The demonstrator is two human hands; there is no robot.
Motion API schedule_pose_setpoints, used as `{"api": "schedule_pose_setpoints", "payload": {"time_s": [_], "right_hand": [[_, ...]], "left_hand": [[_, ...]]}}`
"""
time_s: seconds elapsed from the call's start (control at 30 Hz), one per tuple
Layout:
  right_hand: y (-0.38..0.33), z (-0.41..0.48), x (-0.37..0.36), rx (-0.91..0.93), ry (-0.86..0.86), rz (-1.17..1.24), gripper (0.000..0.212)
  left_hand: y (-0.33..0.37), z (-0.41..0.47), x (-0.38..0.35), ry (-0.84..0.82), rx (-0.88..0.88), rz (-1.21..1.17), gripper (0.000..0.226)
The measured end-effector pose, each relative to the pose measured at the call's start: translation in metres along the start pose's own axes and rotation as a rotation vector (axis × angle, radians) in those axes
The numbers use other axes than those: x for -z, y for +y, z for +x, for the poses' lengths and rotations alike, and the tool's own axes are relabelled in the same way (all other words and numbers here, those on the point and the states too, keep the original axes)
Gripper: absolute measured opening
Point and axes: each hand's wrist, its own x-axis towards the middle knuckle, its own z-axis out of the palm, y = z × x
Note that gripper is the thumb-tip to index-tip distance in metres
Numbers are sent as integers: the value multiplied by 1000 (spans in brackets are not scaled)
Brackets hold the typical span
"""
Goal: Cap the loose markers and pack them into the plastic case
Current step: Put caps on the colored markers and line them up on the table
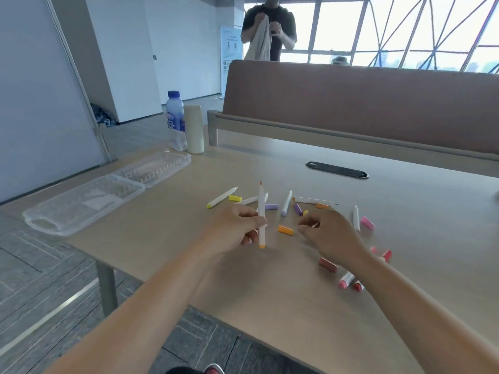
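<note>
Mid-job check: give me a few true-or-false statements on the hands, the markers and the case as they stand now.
1. The left hand holds a marker upright. True.
2. That marker is capped. False: its orange tip is bare.
3. The plastic case lies open near the left edge of the table. True.
4. Some markers are packed in the case. False: none show in it; the loose markers lie on the table.
5. An orange cap lies on the table between the left hand and the right hand. True.
6. The water bottle lies on its side. False: it stands upright behind the case.
</note>
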Motion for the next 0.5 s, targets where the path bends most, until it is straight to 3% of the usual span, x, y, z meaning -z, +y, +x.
{"api": "schedule_pose_setpoints", "payload": {"time_s": [0.13,0.23,0.3,0.5], "right_hand": [[-6,25,-20,28,-76,-25,12],[-9,38,-30,83,-121,-190,17],[-11,40,-32,90,-128,-290,10],[-16,25,-26,103,-162,-379,16]], "left_hand": [[-3,1,8,-30,2,-42,16],[-6,2,12,-26,20,-86,12],[-8,2,13,-21,22,-74,13],[-11,-5,13,-55,-22,-22,10]]}}
